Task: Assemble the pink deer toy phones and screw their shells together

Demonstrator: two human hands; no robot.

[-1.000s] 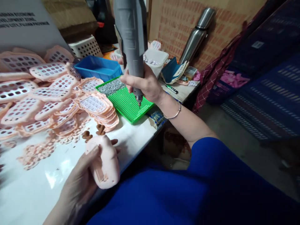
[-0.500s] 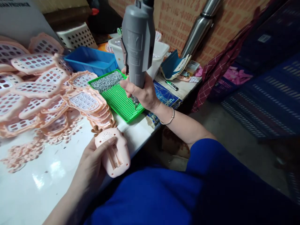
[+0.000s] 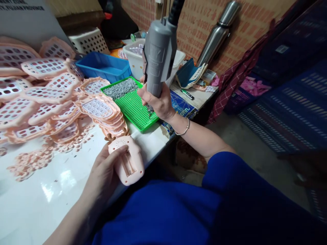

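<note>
My left hand (image 3: 106, 166) holds a pink plastic casing (image 3: 134, 158) with brown antlers at the table's edge. Its back faces up, showing an open battery slot and small screw holes, and my thumb presses near the top of the slot. My right hand (image 3: 160, 102) is wrapped round a grey electric screwdriver (image 3: 157, 58), held upright with its tip down over the green tray (image 3: 140, 126). Small silver screws (image 3: 121, 88) lie heaped at that tray's far end. Whether a screw sits on the tip cannot be made out.
Pink perforated parts (image 3: 46, 92) are piled at the left, with small pink rings (image 3: 33, 160) before them. Behind stand a blue bin (image 3: 104, 68) and a white tub (image 3: 134, 61). A steel flask (image 3: 217, 34) leans at the back right.
The view has shifted slightly. The casing appears a little higher and further right in my left hand, and the screwdriver sits slightly lower and further right. Both grips are unchanged.
</note>
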